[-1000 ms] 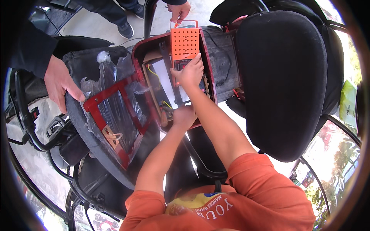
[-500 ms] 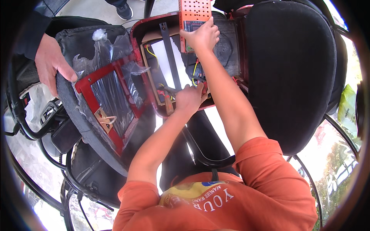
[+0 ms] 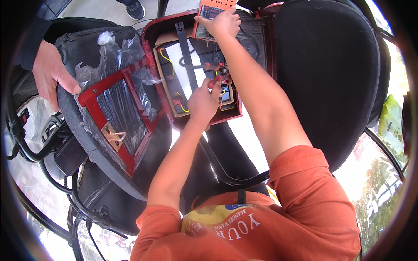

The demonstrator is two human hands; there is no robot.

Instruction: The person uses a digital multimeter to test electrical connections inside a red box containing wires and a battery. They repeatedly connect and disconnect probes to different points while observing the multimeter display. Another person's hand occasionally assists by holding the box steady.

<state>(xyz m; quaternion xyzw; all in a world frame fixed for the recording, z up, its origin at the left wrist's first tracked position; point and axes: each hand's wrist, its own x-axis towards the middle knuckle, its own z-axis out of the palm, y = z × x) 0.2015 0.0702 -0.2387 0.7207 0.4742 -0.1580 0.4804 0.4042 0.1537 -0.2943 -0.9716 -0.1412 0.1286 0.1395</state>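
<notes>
My left hand [image 3: 203, 102] is closed on a red-handled clamp [image 3: 214, 82] above the right side of an open red box [image 3: 148, 48]. A second red clamp piece [image 3: 212, 66] with a dark cable looping left lies close to it. My right hand [image 3: 225, 25] grips an orange box-shaped tester [image 3: 201, 30] with a perforated top, at the far edge of the box. Inside the box are batteries, partly hidden, with yellow leads [image 3: 169, 58], a white sheet [image 3: 176, 56] and a black strap [image 3: 186, 54] across them.
At the left, another person's hand [image 3: 50, 74] holds a tilted black seat [image 3: 104, 152] with a red metal frame [image 3: 89, 98] and torn plastic film on its underside. A large black seat pad [image 3: 326, 82] stands at the right. A shoe [image 3: 135, 9] shows at the far left.
My left hand has lifted the red clamp up from the near edge, and the cable now loops over the strap. My right hand and the tester have shifted slightly farther away and left.
</notes>
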